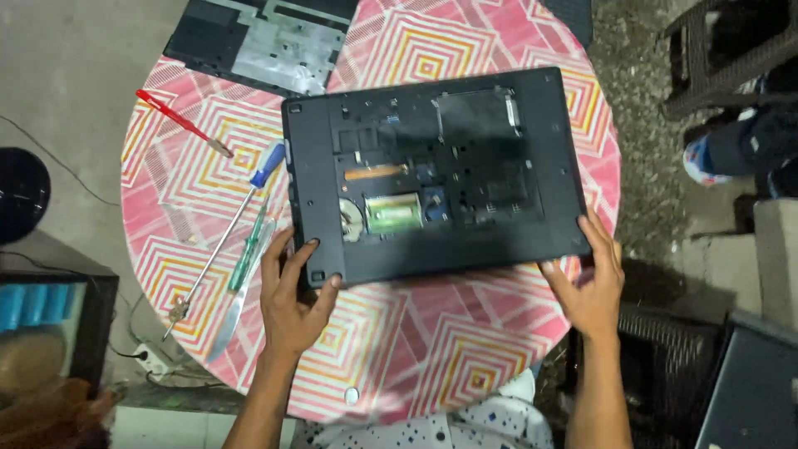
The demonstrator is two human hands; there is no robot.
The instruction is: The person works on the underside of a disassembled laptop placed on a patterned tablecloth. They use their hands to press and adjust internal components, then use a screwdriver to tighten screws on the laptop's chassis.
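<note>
The fingers of the left hand (293, 299) are being wrapped around the near left corner of an upturned black laptop (436, 170), thumb pressed on its underside. The near right corner is being grasped by the fingers of the right hand (592, 283). The laptop is being held at the middle of a round table (416, 349) covered in a pink patterned cloth. By the table's left edge, 3 screwdrivers are lying: blue-handled (224, 233), green (249, 248) and red (181, 123). A detached black panel (262, 41) is resting at the far edge.
</note>
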